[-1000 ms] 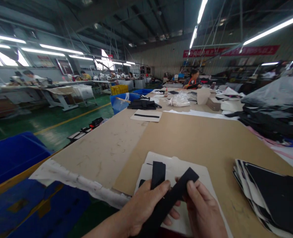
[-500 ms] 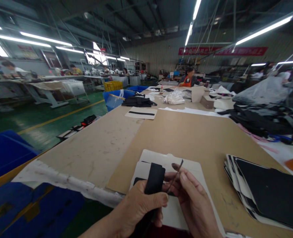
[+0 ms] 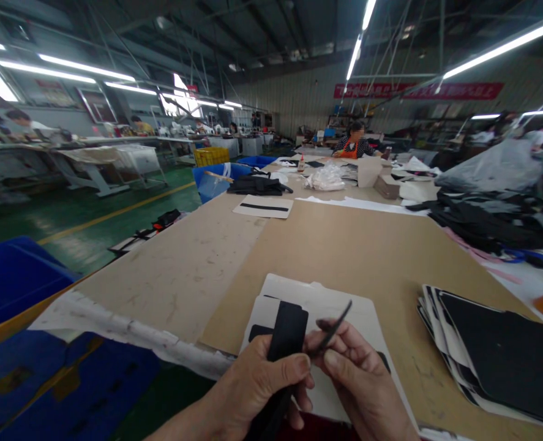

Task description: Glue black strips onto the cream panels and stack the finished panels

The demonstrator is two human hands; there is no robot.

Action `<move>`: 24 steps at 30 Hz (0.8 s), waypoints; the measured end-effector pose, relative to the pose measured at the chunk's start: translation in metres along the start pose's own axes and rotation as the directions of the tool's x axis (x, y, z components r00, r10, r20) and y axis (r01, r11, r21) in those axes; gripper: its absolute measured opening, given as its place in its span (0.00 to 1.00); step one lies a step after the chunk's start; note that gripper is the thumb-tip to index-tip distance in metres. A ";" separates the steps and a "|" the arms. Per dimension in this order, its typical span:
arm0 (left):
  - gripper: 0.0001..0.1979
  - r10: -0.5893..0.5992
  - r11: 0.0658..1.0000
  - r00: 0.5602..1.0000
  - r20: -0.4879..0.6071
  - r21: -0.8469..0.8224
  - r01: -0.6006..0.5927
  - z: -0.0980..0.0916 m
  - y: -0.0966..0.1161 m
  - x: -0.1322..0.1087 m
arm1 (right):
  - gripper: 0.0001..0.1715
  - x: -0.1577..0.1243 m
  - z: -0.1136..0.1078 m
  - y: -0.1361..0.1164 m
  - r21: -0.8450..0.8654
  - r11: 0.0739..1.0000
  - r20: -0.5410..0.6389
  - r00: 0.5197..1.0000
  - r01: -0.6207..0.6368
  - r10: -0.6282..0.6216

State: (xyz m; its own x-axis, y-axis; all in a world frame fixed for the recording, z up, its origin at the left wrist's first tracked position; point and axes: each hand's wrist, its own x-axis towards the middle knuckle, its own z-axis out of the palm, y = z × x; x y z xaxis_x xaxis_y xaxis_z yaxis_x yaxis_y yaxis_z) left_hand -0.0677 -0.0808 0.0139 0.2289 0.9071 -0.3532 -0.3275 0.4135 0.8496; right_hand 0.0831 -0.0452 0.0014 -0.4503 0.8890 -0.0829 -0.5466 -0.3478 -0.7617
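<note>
My left hand [image 3: 257,383] is wrapped round a bundle of flat black strips [image 3: 288,327] that stands upright, its lower end running down behind my wrist. In my right hand [image 3: 365,376], thumb and fingers pinch a thin dark strip [image 3: 338,326], seen nearly edge-on and slanting up to the right. The two hands almost meet at the bundle's right side. Beneath them lie pale, round-cornered panels [image 3: 356,305], with black patches partly showing at the left and right. Fingers cover the lower end of the thin strip.
A stack of black and pale panels [image 3: 501,352] lies to the right on the brown board [image 3: 344,245]. Farther off are a pale panel with a black stripe [image 3: 262,211], black fabric [image 3: 259,185] and a plastic bag [image 3: 324,177]. A co-worker [image 3: 354,144] sits beyond.
My right hand has turned and lowered slightly, and the thin strip now tilts further right. My left hand keeps the black bundle in about the same place.
</note>
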 end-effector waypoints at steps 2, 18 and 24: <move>0.28 -0.024 0.995 0.998 0.055 0.098 0.018 -0.003 0.001 -0.007 | 0.15 -0.002 -0.005 -0.006 -0.031 1.000 -0.033 0.999 0.005 -0.006; 0.24 0.277 -0.173 0.952 0.133 0.981 -0.087 -0.062 0.033 -0.013 | 0.22 0.045 -0.038 -0.086 -0.672 0.689 -0.180 0.962 -0.272 0.205; 0.23 0.317 -0.183 0.941 0.120 0.981 -0.064 -0.072 0.014 0.004 | 0.09 0.091 -0.014 -0.047 -0.845 0.525 0.033 0.968 -0.105 0.248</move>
State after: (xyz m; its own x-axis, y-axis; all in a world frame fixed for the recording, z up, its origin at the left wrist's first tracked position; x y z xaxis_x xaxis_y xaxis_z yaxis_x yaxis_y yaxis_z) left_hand -0.1370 -0.0655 -0.0038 0.2216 0.9750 -0.0159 0.9447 -0.2106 0.2513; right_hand 0.0781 0.0563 0.0210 -0.5950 0.7647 -0.2474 0.3569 -0.0244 -0.9338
